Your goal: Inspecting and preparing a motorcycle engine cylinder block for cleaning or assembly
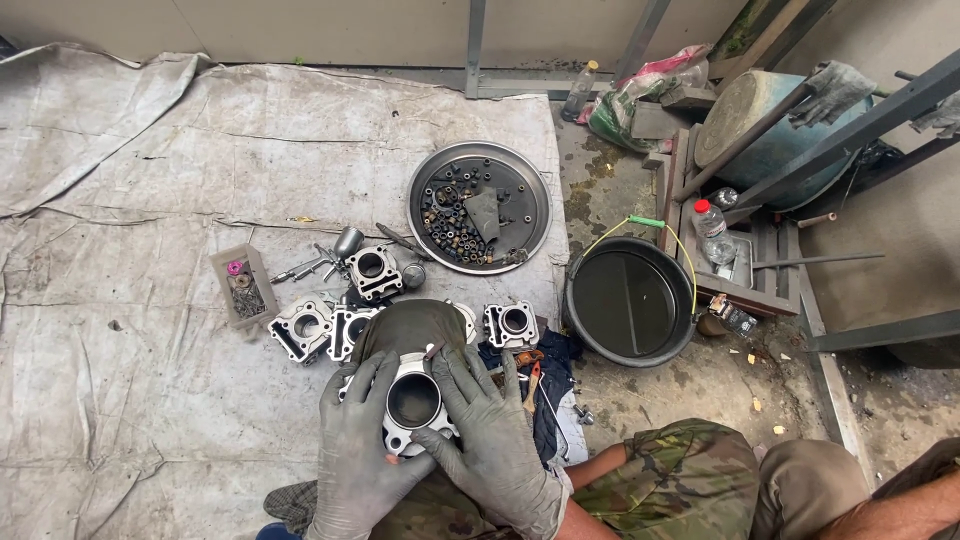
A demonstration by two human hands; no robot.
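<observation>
— While both gloved hands sit low in the middle, what lies between them?

— A grey metal cylinder [413, 402] with a wide round bore facing up. It rests on the person's lap, partly against a dark grey cloth [412, 325] draped just behind it.

— How does the left hand [358, 455] hold it?

— From the left side, fingers spread and curled over the rim, palm against the casting.

— And the right hand [492, 440]?

— It wraps the right side. Its fingers [462, 378] are slightly fanned and lie along the top edge; the thumb tucks under the lower part. Both hands press the cylinder, neither pinches anything small.

— What sits beyond it?

— More cylinders on the tarp [150, 200]: one [373, 270] farther back, two [302, 328] to the left, one [511, 324] to the right. Near them is a small tray [243, 285] of bits and a spray gun [330, 255].

— Anything farther off?

— A round metal pan [530, 195] with small dark parts and a rag, and to its right a black bucket [690, 330] holding dark liquid, with a yellow handle. A plastic bottle [711, 228] stands by the bucket. Another person's knee shows at the lower right.
</observation>
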